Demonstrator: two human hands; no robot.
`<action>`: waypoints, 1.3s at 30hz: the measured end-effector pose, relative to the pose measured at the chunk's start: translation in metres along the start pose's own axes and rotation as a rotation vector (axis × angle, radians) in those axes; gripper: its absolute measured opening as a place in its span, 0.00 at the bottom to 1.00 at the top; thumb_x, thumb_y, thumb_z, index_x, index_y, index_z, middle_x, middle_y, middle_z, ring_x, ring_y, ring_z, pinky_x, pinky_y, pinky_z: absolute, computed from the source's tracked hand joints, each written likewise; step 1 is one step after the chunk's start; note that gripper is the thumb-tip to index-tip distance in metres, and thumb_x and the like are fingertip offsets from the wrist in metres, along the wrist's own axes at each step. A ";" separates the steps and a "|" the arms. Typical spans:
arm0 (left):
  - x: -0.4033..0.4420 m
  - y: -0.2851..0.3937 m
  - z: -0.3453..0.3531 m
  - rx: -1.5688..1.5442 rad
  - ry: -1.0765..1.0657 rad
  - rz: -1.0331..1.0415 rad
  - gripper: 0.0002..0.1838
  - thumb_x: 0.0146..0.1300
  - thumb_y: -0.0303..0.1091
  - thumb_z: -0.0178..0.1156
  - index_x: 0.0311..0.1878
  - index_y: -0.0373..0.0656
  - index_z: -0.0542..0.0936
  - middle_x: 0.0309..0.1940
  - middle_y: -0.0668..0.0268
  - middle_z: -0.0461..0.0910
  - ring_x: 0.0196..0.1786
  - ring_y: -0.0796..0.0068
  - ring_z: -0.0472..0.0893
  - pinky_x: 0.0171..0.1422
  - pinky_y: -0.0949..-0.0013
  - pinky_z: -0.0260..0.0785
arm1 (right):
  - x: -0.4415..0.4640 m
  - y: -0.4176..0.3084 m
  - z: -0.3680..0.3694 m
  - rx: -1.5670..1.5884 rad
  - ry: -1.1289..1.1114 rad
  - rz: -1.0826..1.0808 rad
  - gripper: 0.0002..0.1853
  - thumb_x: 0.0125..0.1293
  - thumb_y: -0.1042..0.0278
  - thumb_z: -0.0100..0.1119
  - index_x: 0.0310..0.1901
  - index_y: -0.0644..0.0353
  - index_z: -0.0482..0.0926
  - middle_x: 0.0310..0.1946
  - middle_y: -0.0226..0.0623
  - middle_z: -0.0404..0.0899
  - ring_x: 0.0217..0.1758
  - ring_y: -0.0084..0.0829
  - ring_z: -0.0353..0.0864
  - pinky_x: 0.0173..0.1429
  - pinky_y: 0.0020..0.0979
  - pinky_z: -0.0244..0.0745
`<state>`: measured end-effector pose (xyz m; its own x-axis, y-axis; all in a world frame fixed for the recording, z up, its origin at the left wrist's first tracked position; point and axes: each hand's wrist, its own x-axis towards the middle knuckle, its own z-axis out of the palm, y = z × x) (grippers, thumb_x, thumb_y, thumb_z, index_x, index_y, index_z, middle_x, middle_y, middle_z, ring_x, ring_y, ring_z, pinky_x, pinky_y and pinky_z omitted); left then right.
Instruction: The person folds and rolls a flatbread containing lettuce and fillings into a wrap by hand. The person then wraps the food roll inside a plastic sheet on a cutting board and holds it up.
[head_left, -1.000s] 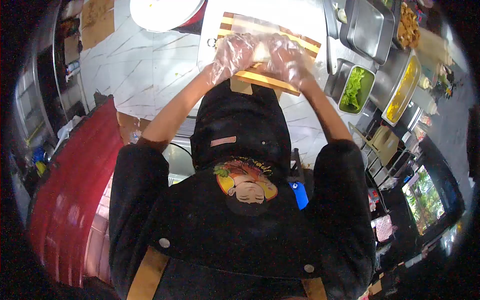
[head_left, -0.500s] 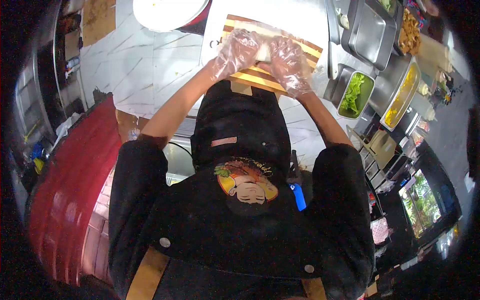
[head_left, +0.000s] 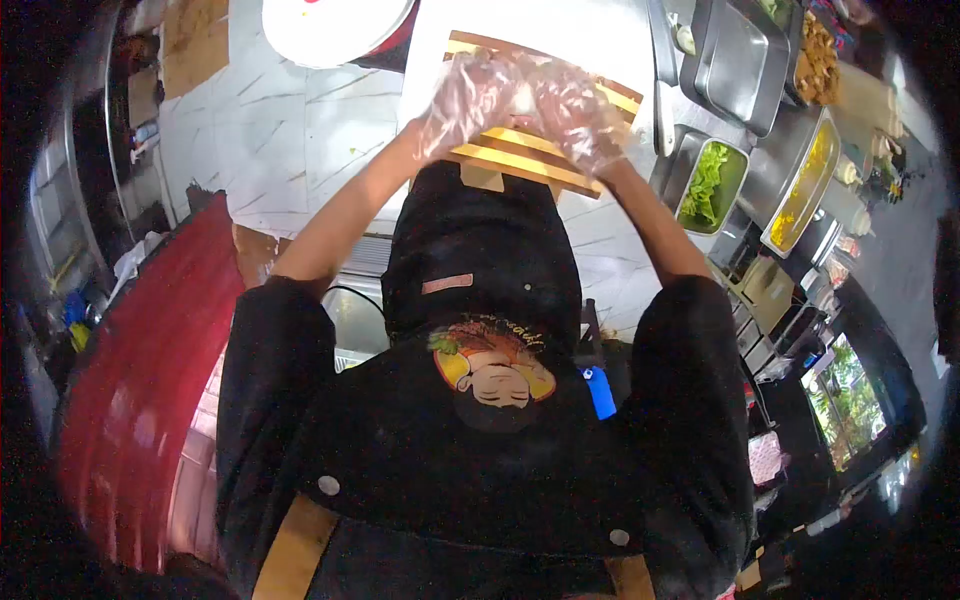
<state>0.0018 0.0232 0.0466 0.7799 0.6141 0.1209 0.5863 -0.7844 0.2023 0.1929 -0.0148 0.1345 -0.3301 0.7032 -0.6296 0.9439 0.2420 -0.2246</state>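
Note:
Both hands wear clear plastic gloves and come together over a striped wooden cutting board (head_left: 530, 152). My left hand (head_left: 473, 95) curls over the left part of a pale, roll-shaped wrap (head_left: 523, 102). From the right side, my right hand (head_left: 572, 108) closes round the same wrap. Only a small whitish part shows between the hands; the fingers and gloves cover most of it, and its filling cannot be seen. The wooden board lies on a larger white board (head_left: 428, 82).
A knife (head_left: 664, 120) lies right of the boards. Farther right stand a tray of green lettuce (head_left: 708, 185), a steel pan (head_left: 740, 70), a pan with yellow food (head_left: 800, 190) and brown pieces of food (head_left: 817, 65). A white round plate (head_left: 335, 30) sits upper left.
My hands have drawn closer together and less of the pale wrap shows between them. My right hand has shifted left and slightly up. More stripes of the wooden board show below.

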 end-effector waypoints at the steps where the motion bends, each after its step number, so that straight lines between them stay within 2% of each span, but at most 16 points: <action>1: -0.001 -0.002 0.001 -0.057 0.034 -0.001 0.31 0.58 0.56 0.67 0.59 0.45 0.79 0.50 0.57 0.83 0.54 0.57 0.80 0.56 0.55 0.72 | 0.002 0.002 -0.005 -0.002 -0.073 -0.001 0.42 0.74 0.35 0.42 0.77 0.60 0.52 0.72 0.57 0.62 0.72 0.48 0.69 0.74 0.51 0.65; 3: -0.003 -0.002 0.003 -0.180 0.096 -0.014 0.31 0.59 0.54 0.67 0.62 0.46 0.78 0.51 0.56 0.83 0.54 0.57 0.81 0.57 0.54 0.73 | 0.010 0.005 -0.010 -0.044 -0.160 0.017 0.43 0.74 0.35 0.41 0.78 0.61 0.48 0.73 0.59 0.60 0.72 0.49 0.70 0.73 0.50 0.68; 4: 0.012 -0.013 -0.001 -0.433 -0.239 -0.115 0.28 0.58 0.51 0.68 0.58 0.45 0.79 0.50 0.55 0.83 0.53 0.56 0.81 0.58 0.53 0.74 | 0.020 0.005 -0.013 -0.087 -0.167 0.039 0.44 0.74 0.35 0.41 0.78 0.62 0.48 0.74 0.59 0.59 0.71 0.49 0.70 0.72 0.49 0.69; 5: 0.019 -0.018 0.002 -0.403 -0.271 -0.097 0.27 0.58 0.49 0.68 0.57 0.44 0.80 0.50 0.54 0.83 0.53 0.55 0.82 0.59 0.53 0.74 | 0.028 0.006 -0.016 -0.135 -0.179 0.057 0.44 0.74 0.35 0.41 0.78 0.62 0.47 0.74 0.60 0.59 0.71 0.50 0.71 0.71 0.48 0.71; 6: 0.024 -0.024 0.006 -0.371 -0.301 -0.085 0.26 0.58 0.48 0.68 0.56 0.44 0.80 0.49 0.54 0.83 0.52 0.55 0.82 0.60 0.53 0.73 | 0.023 0.026 0.054 -0.196 0.409 -0.088 0.43 0.72 0.37 0.47 0.76 0.64 0.53 0.73 0.60 0.60 0.74 0.52 0.66 0.74 0.52 0.64; 9: 0.014 -0.021 0.003 -0.324 -0.185 -0.010 0.22 0.60 0.44 0.67 0.53 0.41 0.80 0.48 0.53 0.83 0.52 0.53 0.82 0.61 0.53 0.74 | 0.025 0.008 0.057 -0.070 0.331 0.045 0.43 0.71 0.38 0.50 0.75 0.64 0.58 0.72 0.59 0.63 0.76 0.53 0.63 0.74 0.52 0.66; 12: 0.009 -0.014 -0.010 -0.207 0.076 0.069 0.18 0.64 0.38 0.64 0.52 0.38 0.79 0.46 0.52 0.83 0.51 0.54 0.82 0.58 0.54 0.76 | 0.050 0.044 0.081 -0.282 0.391 -0.117 0.42 0.72 0.35 0.46 0.73 0.65 0.60 0.68 0.60 0.67 0.75 0.53 0.64 0.72 0.48 0.69; 14: 0.002 -0.020 0.014 -0.389 -0.015 -0.017 0.18 0.63 0.36 0.64 0.52 0.38 0.78 0.46 0.52 0.82 0.51 0.55 0.82 0.57 0.56 0.76 | 0.048 0.037 0.025 0.221 -0.070 -0.067 0.44 0.72 0.32 0.42 0.74 0.65 0.59 0.68 0.61 0.66 0.74 0.51 0.65 0.74 0.49 0.66; 18: 0.018 -0.027 0.001 -0.360 -0.132 -0.005 0.20 0.57 0.34 0.67 0.52 0.40 0.78 0.44 0.55 0.83 0.48 0.56 0.84 0.55 0.56 0.77 | 0.035 0.040 0.072 -0.198 0.773 -0.228 0.38 0.70 0.37 0.53 0.69 0.62 0.66 0.58 0.53 0.77 0.63 0.51 0.75 0.70 0.46 0.67; 23: 0.024 -0.033 0.000 -0.321 -0.224 0.063 0.25 0.53 0.39 0.71 0.53 0.41 0.79 0.50 0.55 0.83 0.50 0.52 0.83 0.60 0.53 0.75 | 0.033 0.023 0.073 -0.079 0.531 -0.081 0.33 0.69 0.44 0.57 0.65 0.64 0.69 0.57 0.52 0.77 0.60 0.45 0.77 0.65 0.43 0.72; 26: -0.001 -0.040 0.009 -0.410 0.292 -0.128 0.28 0.56 0.41 0.72 0.57 0.37 0.78 0.50 0.54 0.83 0.50 0.57 0.84 0.59 0.58 0.77 | 0.039 0.019 0.039 0.218 0.346 -0.057 0.35 0.66 0.41 0.59 0.60 0.68 0.73 0.48 0.51 0.81 0.52 0.44 0.81 0.58 0.43 0.78; 29: -0.033 -0.012 -0.036 -0.654 0.334 -0.665 0.29 0.61 0.41 0.71 0.60 0.33 0.77 0.52 0.55 0.83 0.50 0.67 0.83 0.57 0.66 0.77 | 0.043 0.015 0.032 0.553 0.209 -0.009 0.37 0.63 0.38 0.63 0.56 0.70 0.76 0.42 0.50 0.83 0.45 0.41 0.84 0.51 0.43 0.82; 31: -0.047 0.015 -0.041 -1.309 0.487 -1.018 0.26 0.66 0.39 0.69 0.60 0.31 0.76 0.52 0.57 0.82 0.50 0.74 0.82 0.55 0.71 0.77 | 0.042 0.008 0.042 0.834 0.198 0.057 0.37 0.60 0.39 0.67 0.53 0.70 0.77 0.39 0.48 0.84 0.42 0.39 0.85 0.47 0.41 0.82; 33: -0.050 0.041 -0.023 -1.517 0.554 -1.065 0.25 0.70 0.38 0.64 0.65 0.33 0.73 0.58 0.59 0.79 0.56 0.77 0.78 0.60 0.74 0.72 | 0.025 -0.011 0.028 0.893 0.244 0.101 0.31 0.61 0.46 0.68 0.52 0.69 0.77 0.38 0.51 0.83 0.38 0.45 0.83 0.46 0.44 0.79; 35: -0.030 0.056 -0.048 -1.088 0.241 -0.925 0.28 0.70 0.36 0.64 0.68 0.36 0.70 0.59 0.62 0.77 0.58 0.79 0.76 0.63 0.73 0.71 | 0.025 -0.022 0.049 0.808 0.451 0.029 0.28 0.62 0.49 0.66 0.50 0.69 0.77 0.38 0.51 0.82 0.41 0.47 0.82 0.48 0.45 0.78; 39: 0.000 0.059 -0.043 -1.793 0.475 -1.079 0.27 0.66 0.34 0.67 0.65 0.40 0.69 0.50 0.62 0.78 0.52 0.72 0.80 0.56 0.66 0.76 | 0.016 -0.059 0.036 0.637 0.421 0.275 0.23 0.65 0.56 0.60 0.53 0.67 0.74 0.42 0.56 0.81 0.48 0.56 0.80 0.55 0.49 0.75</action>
<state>0.0270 -0.0191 0.1003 0.1028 0.8427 -0.5285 -0.3597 0.5268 0.7701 0.1316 -0.0417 0.1104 0.0627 0.9055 -0.4196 0.7644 -0.3139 -0.5632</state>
